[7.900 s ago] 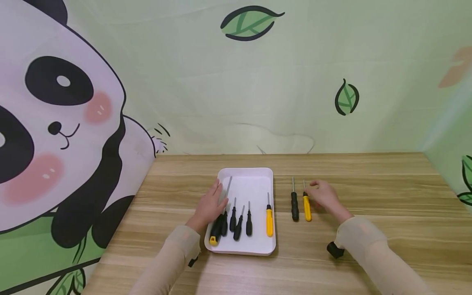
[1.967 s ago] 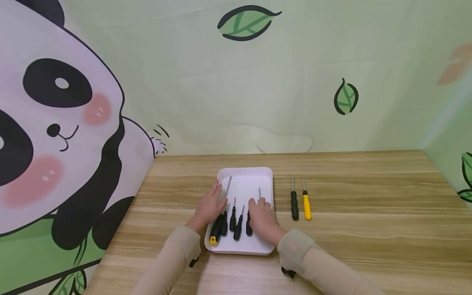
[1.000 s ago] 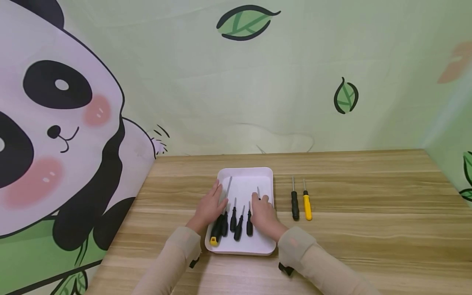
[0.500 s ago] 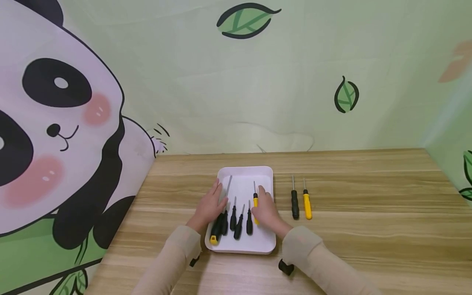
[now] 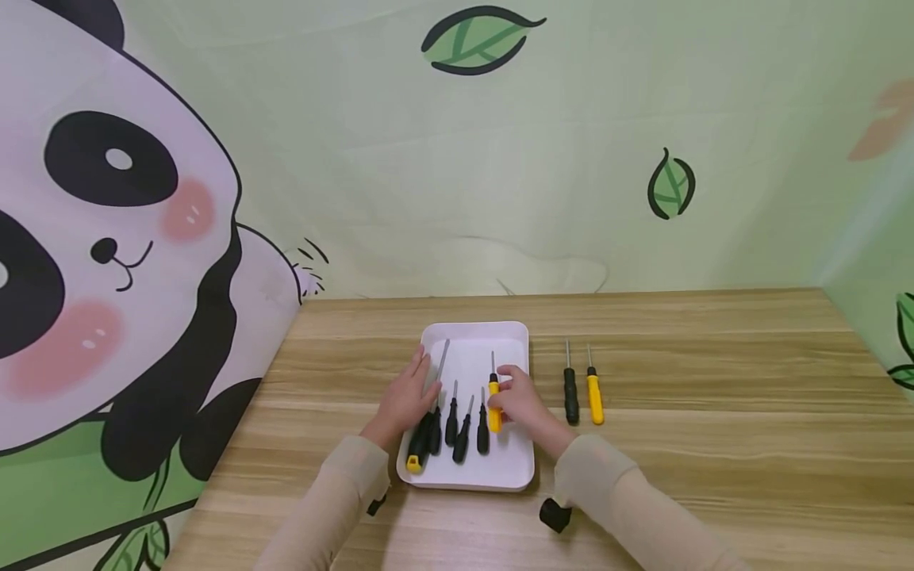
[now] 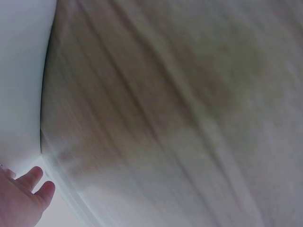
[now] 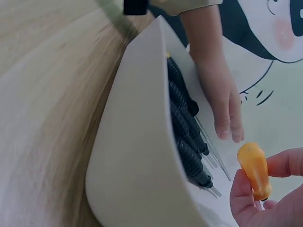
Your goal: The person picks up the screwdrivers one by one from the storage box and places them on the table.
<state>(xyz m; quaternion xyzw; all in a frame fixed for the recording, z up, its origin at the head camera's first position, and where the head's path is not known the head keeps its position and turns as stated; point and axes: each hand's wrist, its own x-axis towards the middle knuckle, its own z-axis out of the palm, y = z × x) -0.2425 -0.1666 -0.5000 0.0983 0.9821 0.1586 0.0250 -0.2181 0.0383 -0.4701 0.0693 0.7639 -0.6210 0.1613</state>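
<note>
Screwdriver [image 5: 494, 388] in grip of right hand [image 5: 523, 400], room ahead in tray [image 5: 503, 469]; straight-fingered left hand [image 5: 401, 403] at left edge [image 5: 424, 336].

plastic screwdriver handle [image 7: 254, 165], smooth plastic tray [image 5: 467, 353]

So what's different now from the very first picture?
The right hand moved left, from over the table to the tray, and took hold of the yellow screwdriver there. That screwdriver shifted left, closer to the black screwdrivers, and a bit away from the person. The left hand stayed at the tray's left edge; the black screwdrivers and the table's two screwdrivers stayed put.
</note>
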